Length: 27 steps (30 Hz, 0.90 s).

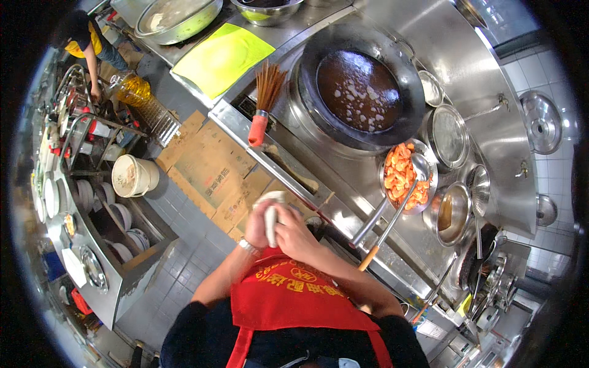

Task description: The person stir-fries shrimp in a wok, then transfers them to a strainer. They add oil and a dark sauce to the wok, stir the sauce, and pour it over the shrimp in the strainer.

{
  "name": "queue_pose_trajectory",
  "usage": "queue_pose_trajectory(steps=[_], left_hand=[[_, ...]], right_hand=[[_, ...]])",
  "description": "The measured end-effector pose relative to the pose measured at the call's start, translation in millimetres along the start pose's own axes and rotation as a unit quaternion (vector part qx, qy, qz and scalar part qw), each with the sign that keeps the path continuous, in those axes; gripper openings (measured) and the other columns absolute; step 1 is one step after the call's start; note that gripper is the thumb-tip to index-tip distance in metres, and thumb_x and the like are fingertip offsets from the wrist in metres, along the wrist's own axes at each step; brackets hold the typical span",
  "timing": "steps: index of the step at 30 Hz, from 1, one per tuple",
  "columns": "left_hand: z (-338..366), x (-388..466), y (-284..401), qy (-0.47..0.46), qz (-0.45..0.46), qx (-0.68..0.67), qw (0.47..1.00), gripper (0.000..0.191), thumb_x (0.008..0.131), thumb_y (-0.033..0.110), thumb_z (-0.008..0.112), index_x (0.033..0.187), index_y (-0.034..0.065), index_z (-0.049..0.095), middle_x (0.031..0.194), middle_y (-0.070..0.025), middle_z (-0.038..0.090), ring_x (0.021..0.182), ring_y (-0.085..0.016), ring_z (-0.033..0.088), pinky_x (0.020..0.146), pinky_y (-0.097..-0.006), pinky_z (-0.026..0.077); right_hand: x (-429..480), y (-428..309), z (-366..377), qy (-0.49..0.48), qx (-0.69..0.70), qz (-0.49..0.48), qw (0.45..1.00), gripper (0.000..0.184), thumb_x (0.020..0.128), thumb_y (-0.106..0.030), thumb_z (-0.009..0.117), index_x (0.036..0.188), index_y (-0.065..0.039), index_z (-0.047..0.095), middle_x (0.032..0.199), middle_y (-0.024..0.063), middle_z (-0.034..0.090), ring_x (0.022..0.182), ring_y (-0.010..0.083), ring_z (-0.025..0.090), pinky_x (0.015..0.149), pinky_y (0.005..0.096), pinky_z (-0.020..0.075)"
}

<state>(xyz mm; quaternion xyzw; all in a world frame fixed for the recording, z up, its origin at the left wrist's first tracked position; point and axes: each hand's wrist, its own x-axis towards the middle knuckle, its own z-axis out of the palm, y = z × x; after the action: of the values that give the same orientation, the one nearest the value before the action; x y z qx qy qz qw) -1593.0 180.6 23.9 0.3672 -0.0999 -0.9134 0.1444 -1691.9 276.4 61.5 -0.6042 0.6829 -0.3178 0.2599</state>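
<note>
Both my hands meet in front of the red apron [303,299] around a folded whitish cloth [270,221]. My left hand [257,225], with a metal watch band at its wrist, has the cloth against its palm. From the other side, the fingers of my right hand [292,232] press on the cloth. To the right, a large black wok [306,78] holds dark liquid with foam on it. Below it, a metal strainer [432,184] holds orange fried pieces [400,170], and a ladle [419,165] lies across them. A bamboo wok brush [262,110] with a red handle lies by the stove edge.
Metal bowls [455,230] and a lidded round pot [448,138] stand right of the wok. A yellow-green sheet [225,57] lies on the counter above. Flattened cardboard [216,170] and a white bucket [133,175] are on the floor. A co-worker [92,43] bends at the upper left.
</note>
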Motion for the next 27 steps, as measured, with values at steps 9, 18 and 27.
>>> queue_pose_trajectory(steps=[9,18,27], left_hand=[[-177.9,-79.9,126.3,0.174,0.075,-0.035,0.981,0.03,0.092,0.03,0.055,0.109,0.0057,0.062,0.079,-0.0061,0.068,0.063,-0.02,0.065,0.051,-0.0357,0.054],[-222.7,-78.1,104.7,0.195,-0.004,-0.019,0.981,0.036,0.093,0.036,0.053,0.112,0.0062,0.059,0.086,-0.0092,0.066,0.065,-0.022,0.065,0.055,-0.0351,0.055],[-209.4,-31.0,103.7,0.153,-0.044,0.092,0.983,0.029,0.092,0.037,0.054,0.105,0.0113,0.061,0.075,-0.0062,0.065,0.055,-0.025,0.063,0.045,-0.0364,0.051]], right_hand=[[264.2,81.5,31.2,0.062,-0.188,0.25,0.948,0.058,0.088,-0.038,0.063,0.131,-0.007,0.038,0.1,0.0264,0.062,0.096,0.0431,0.061,0.08,0.0499,0.0509],[268.6,74.2,1.9,0.095,0.127,0.396,0.904,0.092,0.08,-0.016,0.06,0.152,-0.013,0.002,0.097,0.0227,0.066,0.061,0.0296,0.066,0.061,0.04,0.0563],[154.1,0.9,-22.1,0.221,0.239,0.235,0.916,0.08,0.08,-0.018,0.065,0.146,-0.007,0.021,0.103,0.0262,0.064,0.075,0.0347,0.068,0.068,0.044,0.0544]])
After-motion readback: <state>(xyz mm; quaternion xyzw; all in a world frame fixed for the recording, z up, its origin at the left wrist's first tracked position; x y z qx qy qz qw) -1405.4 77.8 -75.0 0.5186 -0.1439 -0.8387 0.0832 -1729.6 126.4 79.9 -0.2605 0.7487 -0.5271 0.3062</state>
